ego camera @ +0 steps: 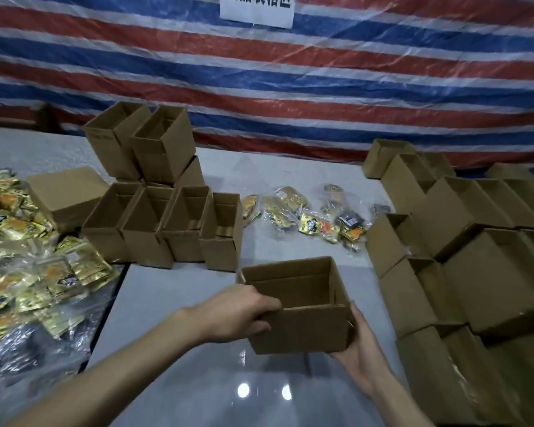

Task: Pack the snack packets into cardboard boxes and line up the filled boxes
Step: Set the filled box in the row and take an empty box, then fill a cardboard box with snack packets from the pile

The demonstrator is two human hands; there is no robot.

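An open, empty cardboard box (pixel 302 322) is held just above the glossy white table (pixel 167 303), near its front centre. My left hand (pixel 238 312) grips the box's left wall, thumb over the rim. My right hand (pixel 359 352) cups its right lower corner from beneath. A small scatter of gold and dark snack packets (pixel 312 220) lies on the table beyond the box. A large heap of gold snack packets (pixel 28 260) in clear plastic fills the left side.
Several empty open boxes (pixel 164 223) stand in a row at centre left, with more stacked on top (pixel 142 140). Rows of cardboard boxes (pixel 463 266) crowd the right side. A red, white and blue striped tarp (pixel 290 87) hangs behind the table.
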